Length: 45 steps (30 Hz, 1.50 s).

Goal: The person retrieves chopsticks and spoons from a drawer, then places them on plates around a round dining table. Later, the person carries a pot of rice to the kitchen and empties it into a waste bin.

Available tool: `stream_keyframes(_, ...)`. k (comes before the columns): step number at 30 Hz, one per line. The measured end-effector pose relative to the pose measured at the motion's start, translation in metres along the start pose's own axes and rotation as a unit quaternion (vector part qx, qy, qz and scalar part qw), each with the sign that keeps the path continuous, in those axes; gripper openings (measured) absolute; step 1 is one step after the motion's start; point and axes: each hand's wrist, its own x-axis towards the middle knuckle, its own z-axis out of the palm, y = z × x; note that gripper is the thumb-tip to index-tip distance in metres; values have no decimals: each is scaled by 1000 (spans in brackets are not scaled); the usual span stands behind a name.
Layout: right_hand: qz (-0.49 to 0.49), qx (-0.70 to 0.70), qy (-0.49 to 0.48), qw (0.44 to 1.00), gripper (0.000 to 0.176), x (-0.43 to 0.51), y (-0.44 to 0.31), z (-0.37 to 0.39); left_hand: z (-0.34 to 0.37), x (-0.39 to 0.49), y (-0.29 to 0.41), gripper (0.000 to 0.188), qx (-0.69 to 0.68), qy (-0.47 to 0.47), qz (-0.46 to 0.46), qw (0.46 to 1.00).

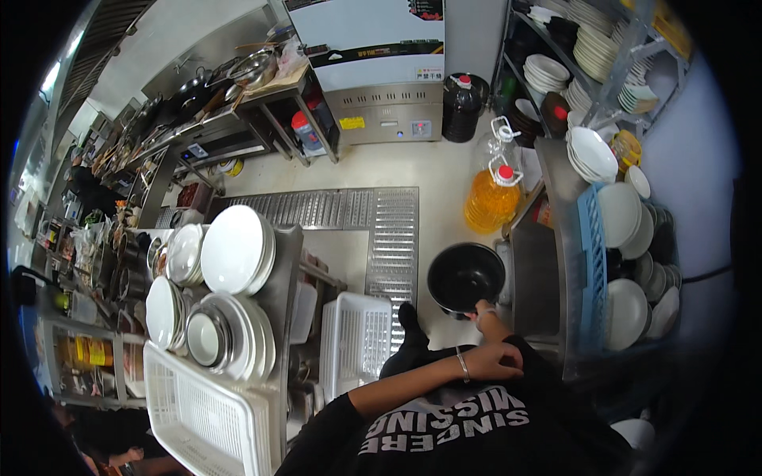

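Note:
My right hand (485, 312) grips the near rim of a round black pot (466, 276), held low over the floor with its opening up; the inside is dark with a small glint. My left hand (495, 361), with a bracelet at the wrist, lies across my body near the right sleeve, its fingers partly curled and nothing seen in them. Beyond the pot stands a large plastic bottle of yellow oil (493, 199) with a red cap. Just right of the pot is a steel counter (539, 279).
Stacked white plates (233, 250) and nested white baskets (208, 410) stand on the left counter. A white basket (356, 342) sits low by my foot, beside a metal floor grate (394, 244). On the right is a blue dish rack (590, 268). Two people are partly visible at far left.

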Motion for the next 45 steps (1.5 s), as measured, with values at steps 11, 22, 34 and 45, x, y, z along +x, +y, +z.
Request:
stream_keyframes(11,44,-113,189,975,60,29,-98,-6,-124,26,62,8,-242,-190,-69,949)
stream_keyframes(22,-111,-244,111,957,70,121,-199,81,-246,94,181,27,64,-242,124,960)
stream_keyframes(34,-201,-227,-222,927,14,19,-307,192,-361,17,346,24,-39,95,574,813)
stream_keyframes(45,-108,-200,-290,930,10,60,-345,261,-400,64,349,20,-4,57,689,723)
